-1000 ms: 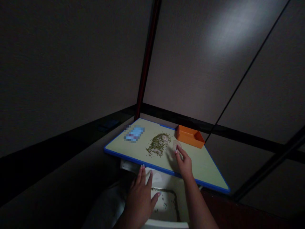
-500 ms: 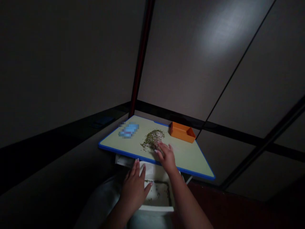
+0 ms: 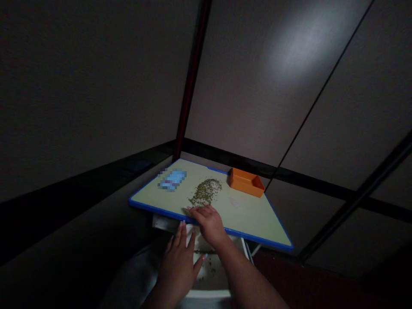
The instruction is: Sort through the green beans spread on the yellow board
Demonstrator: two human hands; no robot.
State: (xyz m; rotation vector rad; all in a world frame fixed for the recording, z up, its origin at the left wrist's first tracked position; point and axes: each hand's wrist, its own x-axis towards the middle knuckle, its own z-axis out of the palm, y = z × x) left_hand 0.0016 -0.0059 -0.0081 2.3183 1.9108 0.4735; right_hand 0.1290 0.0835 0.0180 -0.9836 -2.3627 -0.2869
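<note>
A loose patch of small green grains (image 3: pixel 206 191), perhaps beans or seeds, lies spread on the pale tabletop (image 3: pixel 257 219). At its near edge rests my right hand (image 3: pixel 210 223), palm down with fingers stretched toward the left, by the table's blue rim. My left hand (image 3: pixel 180 257) is flat with fingers apart and holds nothing; it hovers over the left side of a white drawer-like bin (image 3: pixel 209 294) below the table edge. Some grains are scattered on the bin's floor. My right forearm hides part of the bin.
An orange open box (image 3: pixel 246 182) stands at the table's far right corner. On the left of the tabletop lies a blurred-out light blue item (image 3: pixel 172 179). Panelled walls (image 3: pixel 238 86) close in behind and to the left of the table.
My right hand has moved left and toward me, from the right side of the grains to their near edge. My left hand has stayed nearly in place.
</note>
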